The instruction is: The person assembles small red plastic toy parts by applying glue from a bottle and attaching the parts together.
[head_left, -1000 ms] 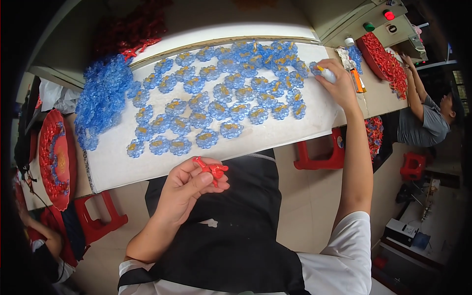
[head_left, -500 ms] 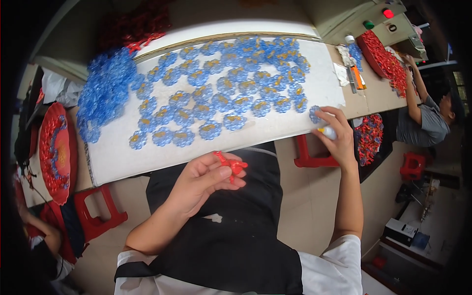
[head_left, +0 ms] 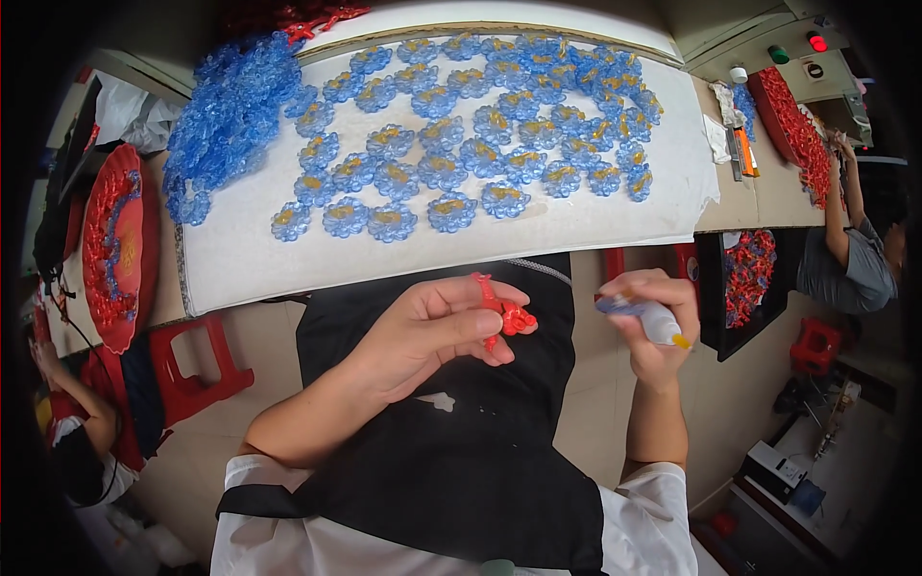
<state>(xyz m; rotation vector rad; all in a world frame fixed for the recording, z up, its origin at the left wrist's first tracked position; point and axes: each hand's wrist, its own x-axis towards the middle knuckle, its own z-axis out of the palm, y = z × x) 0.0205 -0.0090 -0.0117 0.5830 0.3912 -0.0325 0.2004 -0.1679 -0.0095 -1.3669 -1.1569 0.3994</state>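
Observation:
My left hand (head_left: 423, 336) is closed, pinching a small red plastic figure (head_left: 512, 317) between thumb and fingers above my black apron (head_left: 423, 480). To its right, my right hand (head_left: 653, 355) grips a small white bottle (head_left: 660, 324) whose yellow tip points down and to the right. Its fingertips also hold a clear blue flower-shaped piece (head_left: 619, 305), slightly blurred. Both hands are in front of the table edge. Several similar blue flower pieces (head_left: 392, 222) lie in rows on the white tabletop (head_left: 250, 269), with yellowish patches on them.
A heap of blue pieces (head_left: 226, 125) rises at the table's left. Red trays (head_left: 144, 240) of small parts stand farther left and at right (head_left: 773, 106). An orange-handled tool (head_left: 744, 154) lies at right. Red stools (head_left: 197, 370) stand below; co-workers sit on both sides.
My right hand has drawn back from the table edge toward me, and the bottle's tip has swung to the lower right. The left hand keeps its hold on the red figure. The view has shifted.

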